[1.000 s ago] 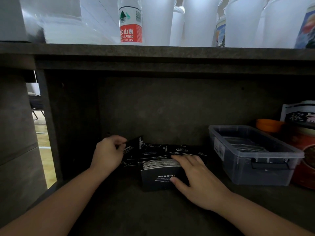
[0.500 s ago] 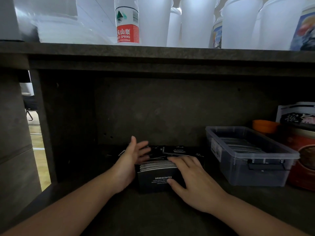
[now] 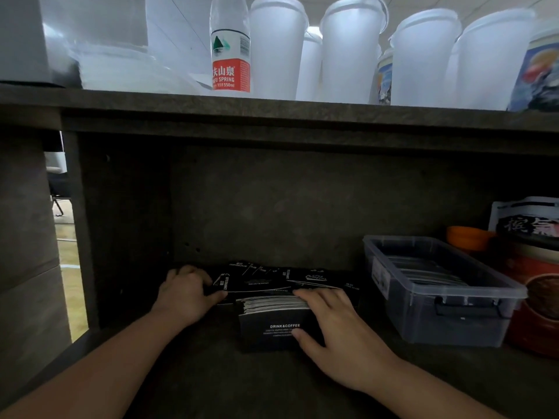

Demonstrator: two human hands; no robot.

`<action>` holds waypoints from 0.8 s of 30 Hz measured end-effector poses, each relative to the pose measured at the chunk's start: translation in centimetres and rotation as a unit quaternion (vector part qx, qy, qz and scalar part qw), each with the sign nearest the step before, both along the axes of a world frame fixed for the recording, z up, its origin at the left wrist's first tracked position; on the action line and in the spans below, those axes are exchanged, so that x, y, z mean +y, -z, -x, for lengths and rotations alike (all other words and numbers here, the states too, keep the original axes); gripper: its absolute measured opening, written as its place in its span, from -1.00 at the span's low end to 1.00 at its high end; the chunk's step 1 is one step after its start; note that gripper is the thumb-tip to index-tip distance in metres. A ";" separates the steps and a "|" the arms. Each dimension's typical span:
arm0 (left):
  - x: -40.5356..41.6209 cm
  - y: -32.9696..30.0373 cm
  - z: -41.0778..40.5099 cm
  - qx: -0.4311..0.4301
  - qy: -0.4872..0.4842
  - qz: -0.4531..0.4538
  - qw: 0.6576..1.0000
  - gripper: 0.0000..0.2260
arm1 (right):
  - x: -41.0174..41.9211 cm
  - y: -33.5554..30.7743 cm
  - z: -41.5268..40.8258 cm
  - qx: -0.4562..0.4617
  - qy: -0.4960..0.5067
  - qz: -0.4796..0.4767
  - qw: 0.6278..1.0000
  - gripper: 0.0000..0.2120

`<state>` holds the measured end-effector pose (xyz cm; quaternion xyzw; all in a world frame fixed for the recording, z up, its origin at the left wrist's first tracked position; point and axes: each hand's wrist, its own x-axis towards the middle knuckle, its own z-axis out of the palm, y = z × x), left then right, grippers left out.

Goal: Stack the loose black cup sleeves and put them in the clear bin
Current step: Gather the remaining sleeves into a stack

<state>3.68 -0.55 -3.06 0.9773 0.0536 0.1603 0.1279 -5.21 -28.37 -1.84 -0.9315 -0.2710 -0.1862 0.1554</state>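
Observation:
A stack of black cup sleeves (image 3: 269, 325) printed "DRINK&COFFEE" stands on edge on the lower shelf. My right hand (image 3: 335, 334) grips its right end, fingers over the top and thumb on the front face. Behind it lie loose black sleeves (image 3: 272, 279), scattered flat. My left hand (image 3: 187, 293) is closed on the left end of those loose sleeves, thumb pinching one. The clear bin (image 3: 435, 297) sits to the right and holds several dark sleeves.
A dark shelf board (image 3: 272, 116) hangs low overhead, carrying a water bottle (image 3: 230, 46) and tall white cups (image 3: 278, 49). A red tin (image 3: 535, 291) and an orange bowl (image 3: 467, 237) stand right of the bin. A side panel (image 3: 81, 231) closes the left.
My left hand had opened beside the stack half a second ago; now it has moved back left and closed on the loose sleeves. The right hand has stayed on the stack.

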 end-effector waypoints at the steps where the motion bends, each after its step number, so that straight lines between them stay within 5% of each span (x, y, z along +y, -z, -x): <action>1: -0.1 0.0 0.1 -0.019 0.004 0.000 1.000 -0.42 | 0.0 0.0 0.0 0.001 0.000 0.000 1.000 -0.43; 4: -0.6 0.3 0.2 -0.021 0.073 -0.024 0.997 -0.24 | 0.0 0.0 0.0 -0.001 -0.001 -0.001 1.000 -0.43; 9: -0.9 -0.1 0.5 0.016 0.189 0.006 0.982 -0.31 | 0.1 0.1 -0.2 -0.004 -0.001 -0.001 1.000 -0.43; 16: 0.2 -1.0 0.3 -0.079 0.243 -0.151 0.955 -0.71 | 0.0 0.0 -0.1 0.005 -0.003 -0.008 1.000 -0.40; 20: -0.2 -2.1 1.1 -0.207 0.237 0.013 0.949 -0.87 | 0.1 -0.2 0.2 0.039 -0.003 -0.047 0.998 -0.20; 24: -1.2 -3.3 3.4 0.028 0.346 0.330 0.878 -0.84 | 0.2 -0.2 0.2 0.029 0.001 -0.046 0.998 -0.15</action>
